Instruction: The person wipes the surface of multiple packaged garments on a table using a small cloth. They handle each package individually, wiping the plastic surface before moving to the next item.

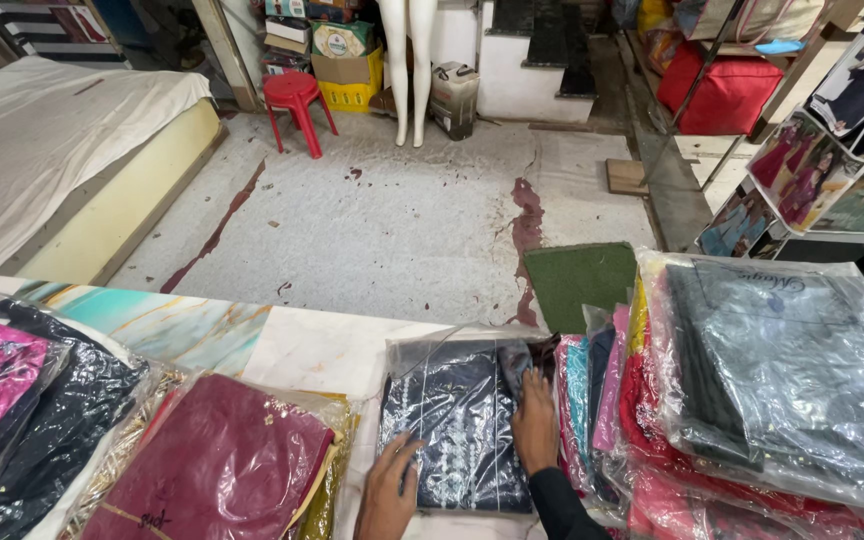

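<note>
Navy packet (457, 425) flat on counter (302, 350), between maroon packet (217, 465) and stacked pile (752, 400) at right. Left hand (387, 490) palm down, fingers spread loosely over packet's lower left corner, gripping nothing. Right hand (535, 425), dark sleeve, reaches forward along packet's right edge, fingers flat, tips seemingly tucked under plastic fold, hard to tell. Red stool (295, 100) well apart on floor.
</note>
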